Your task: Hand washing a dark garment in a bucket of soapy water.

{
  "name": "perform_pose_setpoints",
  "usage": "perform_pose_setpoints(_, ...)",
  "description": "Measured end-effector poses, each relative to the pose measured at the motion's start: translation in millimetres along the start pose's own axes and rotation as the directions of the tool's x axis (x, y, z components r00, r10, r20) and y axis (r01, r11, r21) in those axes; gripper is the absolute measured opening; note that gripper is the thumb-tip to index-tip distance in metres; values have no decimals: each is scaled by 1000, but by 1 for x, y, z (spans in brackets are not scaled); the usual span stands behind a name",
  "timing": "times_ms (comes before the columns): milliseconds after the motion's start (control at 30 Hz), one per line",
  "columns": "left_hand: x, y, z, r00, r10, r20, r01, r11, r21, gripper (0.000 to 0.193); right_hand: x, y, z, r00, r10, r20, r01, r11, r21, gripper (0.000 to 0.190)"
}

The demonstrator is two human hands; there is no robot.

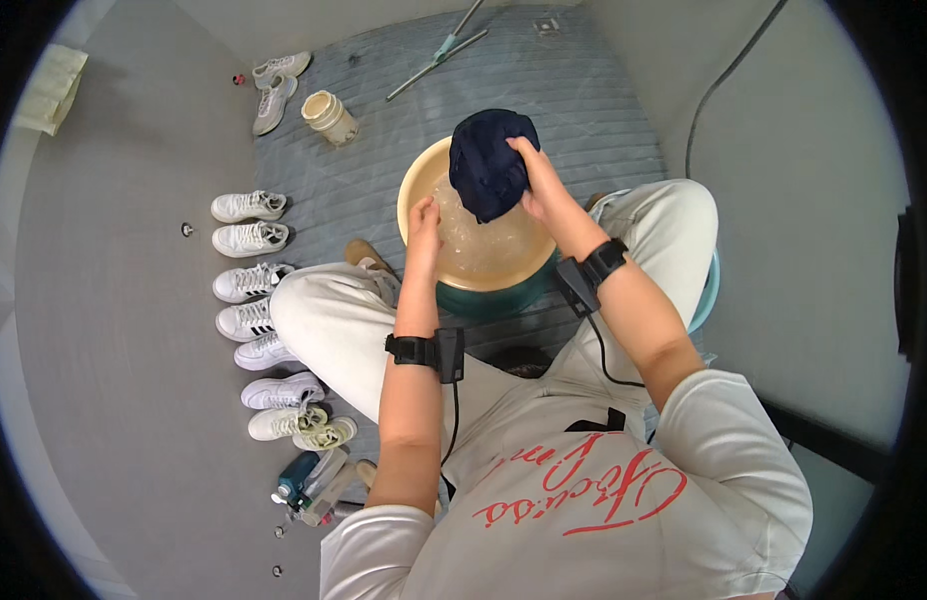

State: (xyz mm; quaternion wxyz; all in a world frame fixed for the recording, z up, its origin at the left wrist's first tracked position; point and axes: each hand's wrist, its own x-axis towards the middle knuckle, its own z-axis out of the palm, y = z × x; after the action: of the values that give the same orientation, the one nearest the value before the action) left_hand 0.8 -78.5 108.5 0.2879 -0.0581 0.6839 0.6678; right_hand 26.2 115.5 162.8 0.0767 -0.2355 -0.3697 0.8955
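A dark navy fabric bundle [487,171], perhaps a cap, is held up over a yellow plastic basin [413,171]. My right hand [537,176] grips its right side, with the thumb on top and the other fingers partly hidden beneath. In the basin is cloudy water [475,251] with bubbles on its surface. My left hand [424,225] hovers at the basin's left side, apart from the bundle. Its fingers are bent and it holds nothing. Under the yellow basin a dark green tub [501,300] shows.
White sneakers [250,238] stand in a row along the left wall. Beyond the basin are a dirty white plastic tub [330,118] and a metal-handled tool [437,64]. Several bottles [313,480] sit near my left elbow. A light blue basin [707,296] is beside my right leg.
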Motion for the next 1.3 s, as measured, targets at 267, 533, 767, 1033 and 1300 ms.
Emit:
perform_pose_setpoints(267, -2, -16, -9, 995, -91, -33, 87, 991, -106, 40, 2, -22, 4, 994, 100, 48, -104, 990, 92, 39)
perform_pose_setpoints(533, -6, -29, -3, 995, -88, 51, 93, 991, -92, 38, -10, -35, 19, 996, 79, 46, -82, 994, 71, 39)
perform_pose_setpoints(767, -5, -38, -6, 998, -47, 52, 51, 995, -83, 37, -17, -37, 30, 997, 73, -1, -73, 996, 54, 39)
perform_pose_setpoints(1033, 6, -51, -6, 998, 12, 56, -10, 999, -42, 38, -12, -28, 27, 994, 106, 29, -108, 992, 69, 40)
perform_pose_setpoints(1300, -9, -35, 1, 995, 66, 81, -59, 995, -80, 43, -19, -12, 22, 986, 162, -28, -162, 986, -23, 44)
